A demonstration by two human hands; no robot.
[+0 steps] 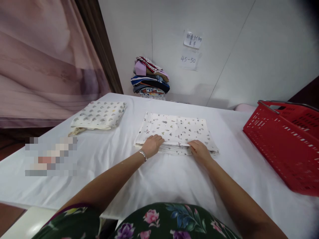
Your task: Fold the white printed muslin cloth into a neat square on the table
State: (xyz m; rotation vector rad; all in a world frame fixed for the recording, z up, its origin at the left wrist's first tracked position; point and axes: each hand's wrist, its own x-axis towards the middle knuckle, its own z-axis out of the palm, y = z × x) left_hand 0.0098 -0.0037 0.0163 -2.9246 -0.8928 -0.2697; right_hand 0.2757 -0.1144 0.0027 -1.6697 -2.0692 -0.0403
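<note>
A white cloth with small printed figures (174,127) lies folded in a wide rectangle on the table in front of me. Its near edge shows several layers, the upper one slightly apart from those below. My left hand (152,146), with a silver bracelet at the wrist, grips this edge left of the middle. Farther right along the same edge, my right hand (199,151) has its fingers curled over the cloth. Both thumbs are mostly hidden. Another folded cloth, with grey prints (99,114), rests at the left.
A white cover (119,179) drapes the table. On the right stands a red plastic basket (281,152) with a metal handle. A stack of folded fabrics (151,79) rises behind the far edge, near wall notes (191,40). A pixelated patch hides something at left.
</note>
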